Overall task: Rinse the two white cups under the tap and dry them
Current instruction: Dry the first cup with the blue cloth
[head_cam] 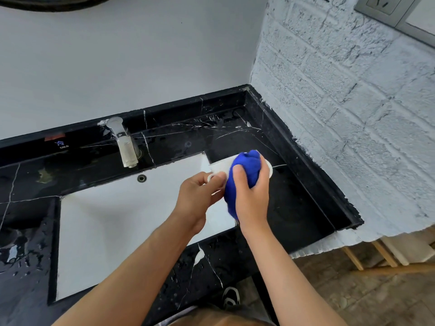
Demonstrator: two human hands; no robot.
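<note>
Drying was underway: left hand (196, 196) gripped the small white ceramic cup (221, 169) by its handle while right hand (250, 196) clutched a bunched blue cloth (242, 169) against it; no second cup was in view.

One white ceramic cup with a loop handle (220, 169) is in view, and one bright blue cloth (242, 175) bunched against it. Two bare hands show, the left hand (197, 196) and the right hand (251, 196), above one white rectangular sink basin (113, 220) set in one black white-veined marble desk (294, 203). There is one chrome tap (123, 143), one round overflow hole (141, 178), one grey wall socket plate (381, 5) and one black-and-white shoe (230, 296).
</note>
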